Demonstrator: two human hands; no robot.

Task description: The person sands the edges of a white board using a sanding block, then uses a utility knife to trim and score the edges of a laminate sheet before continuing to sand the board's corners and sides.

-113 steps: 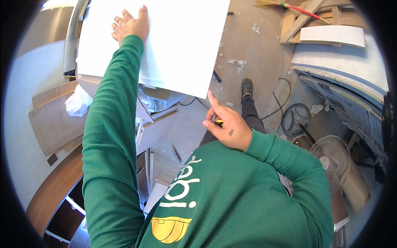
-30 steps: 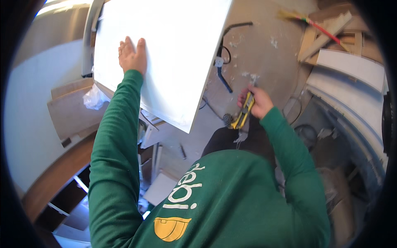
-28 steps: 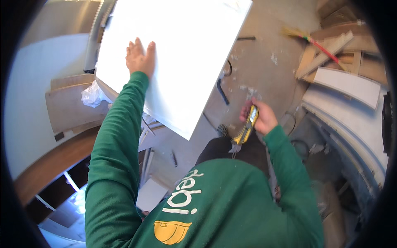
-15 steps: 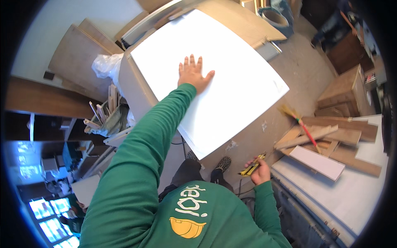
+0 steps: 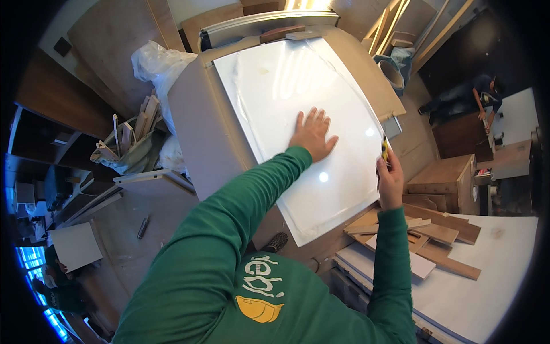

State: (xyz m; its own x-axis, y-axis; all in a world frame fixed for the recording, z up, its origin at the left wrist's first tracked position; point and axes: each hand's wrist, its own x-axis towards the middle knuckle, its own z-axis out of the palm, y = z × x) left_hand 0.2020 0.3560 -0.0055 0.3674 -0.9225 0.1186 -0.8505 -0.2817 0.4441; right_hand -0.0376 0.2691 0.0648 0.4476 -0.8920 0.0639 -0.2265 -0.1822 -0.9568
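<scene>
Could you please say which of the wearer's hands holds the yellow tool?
The right hand grips the yellow tool at the edge of the white panel; the left hand lies spread on the panel.

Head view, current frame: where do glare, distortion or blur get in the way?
In the head view, streaks and round glare spots whiten parts of the white panel; the windows at lower left glow overexposed blue; the fisheye bows the metal rail and blackens the corners; the left hand looks fairly sharp, but the yellow cutter shows too small to make out its tip.
</scene>
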